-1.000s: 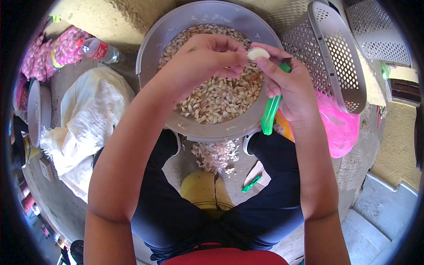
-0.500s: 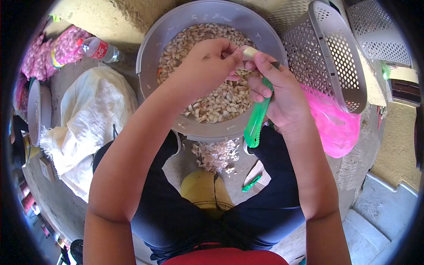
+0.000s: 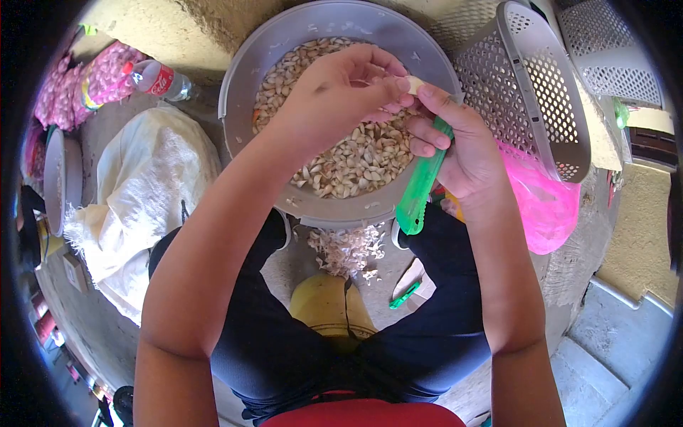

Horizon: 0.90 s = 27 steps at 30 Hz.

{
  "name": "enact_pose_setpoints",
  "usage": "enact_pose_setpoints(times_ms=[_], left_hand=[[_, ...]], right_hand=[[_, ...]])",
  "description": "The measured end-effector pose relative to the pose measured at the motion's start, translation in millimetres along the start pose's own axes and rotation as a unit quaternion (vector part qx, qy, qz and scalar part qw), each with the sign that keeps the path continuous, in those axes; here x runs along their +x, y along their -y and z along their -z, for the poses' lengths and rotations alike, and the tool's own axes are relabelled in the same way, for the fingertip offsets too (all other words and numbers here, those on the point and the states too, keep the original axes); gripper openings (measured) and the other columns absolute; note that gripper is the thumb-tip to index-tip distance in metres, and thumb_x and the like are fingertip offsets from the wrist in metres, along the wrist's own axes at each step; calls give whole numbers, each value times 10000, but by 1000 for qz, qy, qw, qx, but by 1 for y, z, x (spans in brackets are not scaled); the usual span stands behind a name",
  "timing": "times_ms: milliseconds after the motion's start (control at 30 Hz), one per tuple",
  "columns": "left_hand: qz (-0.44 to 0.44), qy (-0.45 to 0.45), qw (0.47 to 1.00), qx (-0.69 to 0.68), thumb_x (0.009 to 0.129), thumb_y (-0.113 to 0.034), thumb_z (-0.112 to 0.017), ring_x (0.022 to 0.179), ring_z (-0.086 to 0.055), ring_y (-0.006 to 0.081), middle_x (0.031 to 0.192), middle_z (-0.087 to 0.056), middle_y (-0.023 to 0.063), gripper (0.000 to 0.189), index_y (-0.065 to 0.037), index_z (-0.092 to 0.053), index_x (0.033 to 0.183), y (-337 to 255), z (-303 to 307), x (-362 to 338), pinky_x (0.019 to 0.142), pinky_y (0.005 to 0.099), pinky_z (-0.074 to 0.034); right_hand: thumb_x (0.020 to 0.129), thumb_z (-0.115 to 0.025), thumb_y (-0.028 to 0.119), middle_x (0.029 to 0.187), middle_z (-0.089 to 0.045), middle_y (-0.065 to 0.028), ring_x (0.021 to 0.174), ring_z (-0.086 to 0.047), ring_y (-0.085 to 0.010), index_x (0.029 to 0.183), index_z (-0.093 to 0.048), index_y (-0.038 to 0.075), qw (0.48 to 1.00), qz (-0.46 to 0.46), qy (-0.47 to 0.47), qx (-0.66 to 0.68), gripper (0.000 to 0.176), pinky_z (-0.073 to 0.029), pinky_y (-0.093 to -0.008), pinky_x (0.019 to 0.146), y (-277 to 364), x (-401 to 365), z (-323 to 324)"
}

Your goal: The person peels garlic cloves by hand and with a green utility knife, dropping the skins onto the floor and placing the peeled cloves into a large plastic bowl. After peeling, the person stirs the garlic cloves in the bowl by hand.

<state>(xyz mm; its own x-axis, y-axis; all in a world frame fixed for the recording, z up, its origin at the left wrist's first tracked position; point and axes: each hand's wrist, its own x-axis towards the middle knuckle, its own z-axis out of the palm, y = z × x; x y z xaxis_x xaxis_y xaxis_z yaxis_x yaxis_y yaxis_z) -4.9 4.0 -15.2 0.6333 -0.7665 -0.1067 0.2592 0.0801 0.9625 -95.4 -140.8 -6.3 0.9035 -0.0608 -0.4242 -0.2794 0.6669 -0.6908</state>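
Observation:
Above a large grey tub [image 3: 235, 78] of garlic cloves [image 3: 359, 160], my two hands meet. A pale garlic clove [image 3: 414, 85] sits between the fingertips. My right hand [image 3: 462, 146] is closed round a green box cutter [image 3: 421, 188], its handle pointing down; the thumb of that hand also presses on the clove. The blade is mostly hidden by the fingers. My left hand [image 3: 348, 89] is closed in a pinch at the clove's other side, back of the hand toward me.
Garlic skins [image 3: 348, 249] lie on the floor below the tub, beyond a yellow container [image 3: 331, 306]. A second green cutter [image 3: 404, 295] rests on cardboard. Perforated crates [image 3: 498, 92] and a pink bag [image 3: 548, 206] stand right; a white sack [image 3: 156, 164] and cola bottle [image 3: 160, 80] are left.
Both hands have shifted slightly right, and my left hand has turned a little. The box cutter has moved right with my right hand, and the clove sits at a different angle.

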Motion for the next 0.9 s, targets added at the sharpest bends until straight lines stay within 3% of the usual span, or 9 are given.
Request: enact_pose_setpoints(times_ms=[167, 467, 667, 900], left_hand=[[-18, 12, 1000, 19, 832, -157, -565, 815, -588, 124, 861, -592, 59, 204, 15, -547, 942, 1, 3, 0, 745, 240, -478], [-38, -19, 994, 102, 841, -126, -546, 754, -567, 91, 822, -571, 37, 164, 19, -545, 918, 5, 4, 2, 706, 216, -478], [-59, -27, 986, 154, 840, -114, -544, 748, -557, 87, 817, -568, 44, 163, 24, -543, 927, 5, 3, 2, 690, 217, -478], [-57, -80, 974, 204, 843, -129, -534, 758, -546, 90, 825, -558, 44, 182, 11, -539, 960, 0, 15, 4, 686, 223, -463]], right_hand=[[797, -568, 132, 761, -553, 6, 464, -370, -37, 970, -564, 23, 999, 13, -2, -32, 204, -333, -192, 437, 4, -2, -5], [739, -671, 177, 712, -530, 1, 476, -411, -37, 987, -555, 25, 960, 102, -147, -216, 313, -354, -189, 414, -6, -2, -17], [701, -706, 148, 767, -548, -6, 521, -462, -39, 981, -579, 24, 932, 170, -138, -291, 331, -364, -177, 419, -11, 0, -17], [716, -669, 105, 710, -531, 14, 475, -415, -36, 1025, -571, 14, 967, 104, -76, -219, 336, -343, -184, 411, -3, -5, -21]])
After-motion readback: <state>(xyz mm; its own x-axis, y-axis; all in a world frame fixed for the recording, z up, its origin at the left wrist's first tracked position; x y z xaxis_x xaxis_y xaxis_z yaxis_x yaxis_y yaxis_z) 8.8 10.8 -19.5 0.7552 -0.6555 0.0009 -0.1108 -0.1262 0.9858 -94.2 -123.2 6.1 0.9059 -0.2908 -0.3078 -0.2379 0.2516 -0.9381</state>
